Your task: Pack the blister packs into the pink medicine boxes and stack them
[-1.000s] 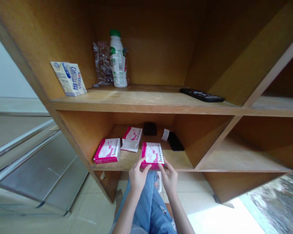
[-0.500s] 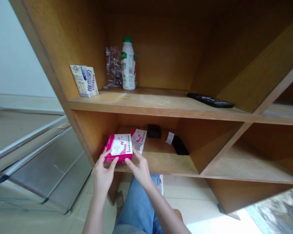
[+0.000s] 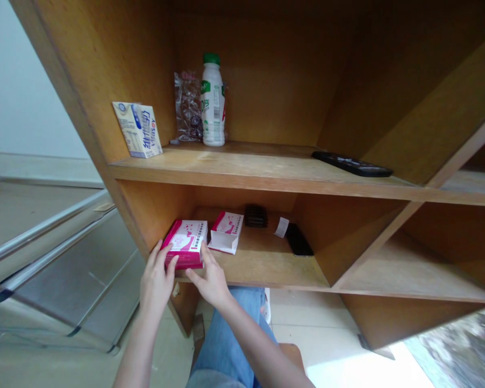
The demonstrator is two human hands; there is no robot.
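Note:
A pink and white box (image 3: 187,241) lies at the left end of the lower shelf (image 3: 262,267), apparently on top of a second box like it. My left hand (image 3: 156,277) holds its left side and front with curled fingers. My right hand (image 3: 210,277) grips its right front corner. Just to the right stands another pink box (image 3: 226,230) with an open white flap.
Deeper on the lower shelf lie a black ribbed object (image 3: 255,215), a white slip (image 3: 282,227) and a black phone (image 3: 299,240). The upper shelf holds a drink carton (image 3: 139,129), a white bottle (image 3: 213,102), a plastic bag (image 3: 187,108) and a black remote (image 3: 351,164). Metal rails (image 3: 44,231) lie left.
Both hands carried the pink box from the middle front of the lower shelf to its left end, where it now rests on the box that lay there.

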